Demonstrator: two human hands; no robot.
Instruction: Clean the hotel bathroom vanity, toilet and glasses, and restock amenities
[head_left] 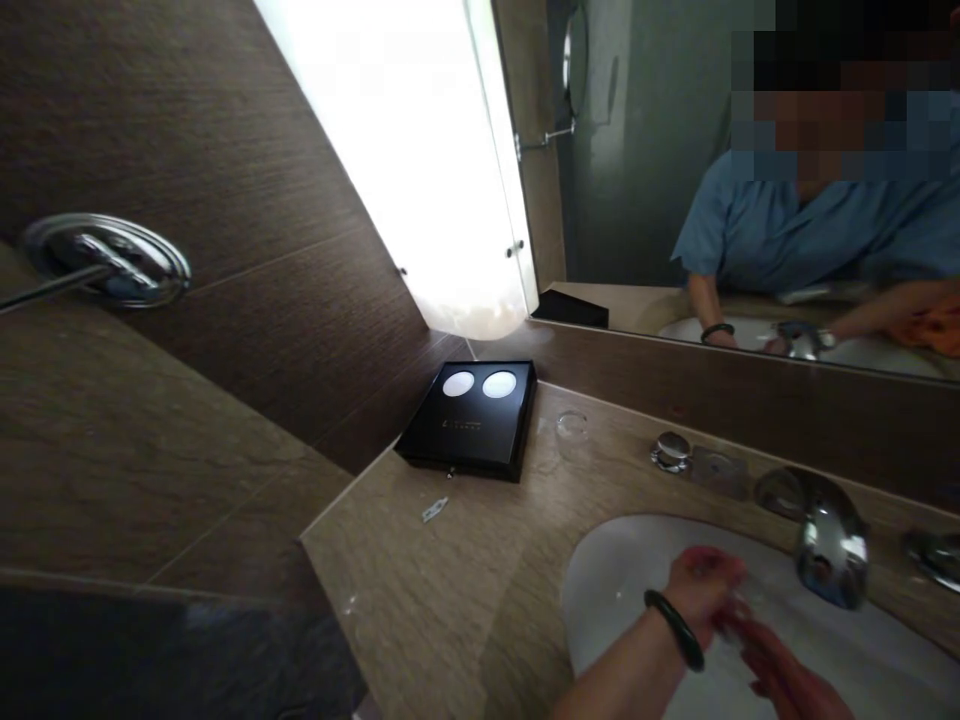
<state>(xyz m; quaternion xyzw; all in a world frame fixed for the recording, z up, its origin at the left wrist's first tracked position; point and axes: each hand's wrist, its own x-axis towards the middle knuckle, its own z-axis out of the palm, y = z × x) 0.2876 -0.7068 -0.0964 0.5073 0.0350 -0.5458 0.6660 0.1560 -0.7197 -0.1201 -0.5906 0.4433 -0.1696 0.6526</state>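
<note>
Hovering over white basin [611, 590], left hand [709, 592], right hand [781, 662], box [463, 440] on counter [442, 590]

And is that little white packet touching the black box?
Apart. The head view shows a strip of counter between the white packet and black box.

Black box [480, 445] on a stone counter [465, 580], small pale strip [435, 509] near it, wall mirror [652, 220] above.
</note>
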